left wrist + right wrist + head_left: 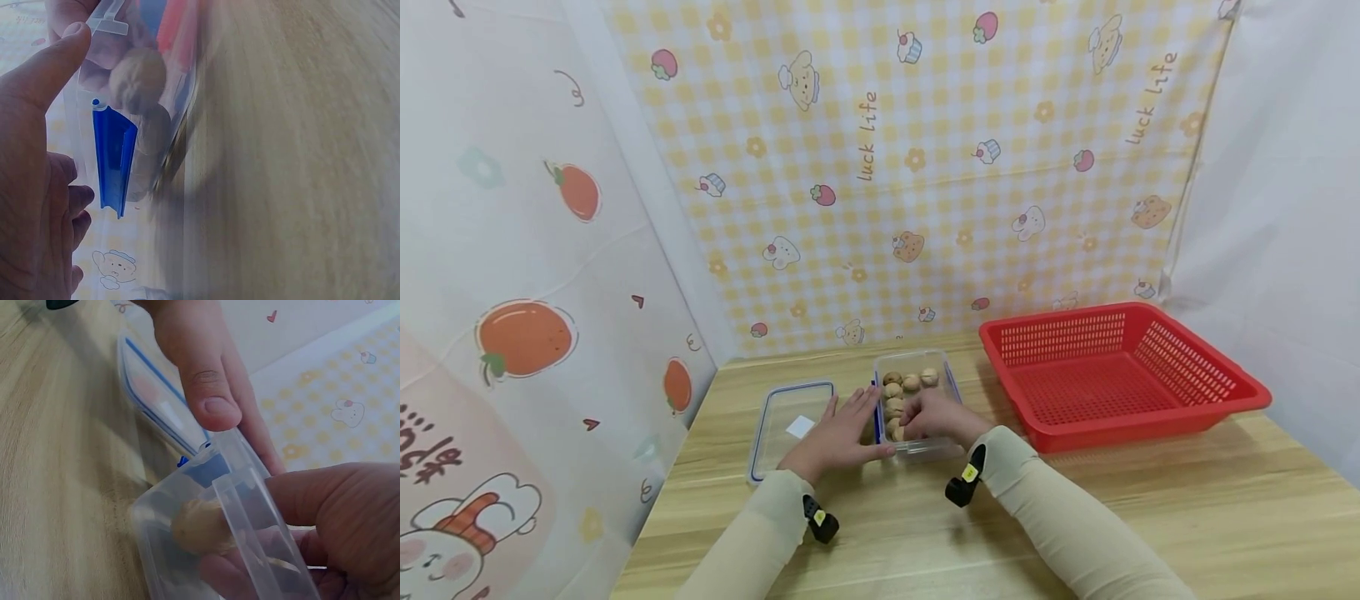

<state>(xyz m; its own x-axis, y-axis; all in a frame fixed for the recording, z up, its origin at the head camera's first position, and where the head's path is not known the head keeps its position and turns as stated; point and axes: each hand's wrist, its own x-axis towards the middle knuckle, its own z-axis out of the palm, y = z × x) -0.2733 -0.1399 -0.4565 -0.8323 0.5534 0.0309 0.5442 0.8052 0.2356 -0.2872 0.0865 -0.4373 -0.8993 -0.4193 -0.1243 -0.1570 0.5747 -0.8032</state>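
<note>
A clear plastic box (924, 452) with blue side clips (115, 162) holds several walnuts (912, 382), lined up along its left side and far end. My left hand (838, 437) lies along the box's left wall, fingers extended and thumb at the near corner of the rim. My right hand (943, 416) reaches over the near right part of the box, its curled fingers down inside. In the right wrist view, those fingers hold a walnut (201, 526) low in the box near the corner, seen partly through the clear wall.
The clear lid (772, 454) with a blue seal and a white label lies left of the box. A red perforated basket (1105, 431) stands to the right. Behind the wooden table (880, 533) hangs a yellow checked cloth (917, 208).
</note>
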